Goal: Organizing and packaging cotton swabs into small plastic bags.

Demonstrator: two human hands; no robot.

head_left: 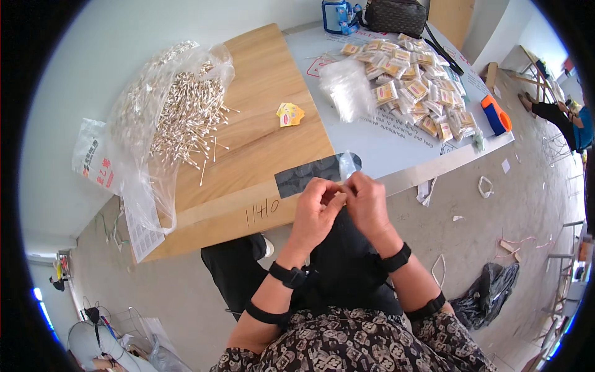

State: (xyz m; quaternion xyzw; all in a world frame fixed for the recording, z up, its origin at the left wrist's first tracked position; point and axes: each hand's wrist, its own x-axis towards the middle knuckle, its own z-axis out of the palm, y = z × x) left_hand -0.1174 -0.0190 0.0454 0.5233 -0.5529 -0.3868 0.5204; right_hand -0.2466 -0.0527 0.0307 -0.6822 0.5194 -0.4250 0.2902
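Observation:
At the table's front edge, my left hand [318, 212] and my right hand [370, 203] meet with their fingertips pinched together. A small clear plastic bag [348, 163] sticks up from between the fingers, its lower part hidden by them. Whether anything else is in the pinch is too small to make out. Beyond the hands lies a small stack of yellow printed cards [290, 115]. To the left, a large clear bag [133, 105] lies open, spilling many cotton swabs [189, 111]. On the right side are a stack of empty clear bags [347, 90] and a heap of filled swab packets [415, 90].
An orange and blue tape dispenser [498, 116] stands near the right table edge. At the back are a dark bag with a strap [395, 17] and a blue jug [336, 17]. A black plastic bag [489, 294] lies on the floor; another person [579, 124] sits far right.

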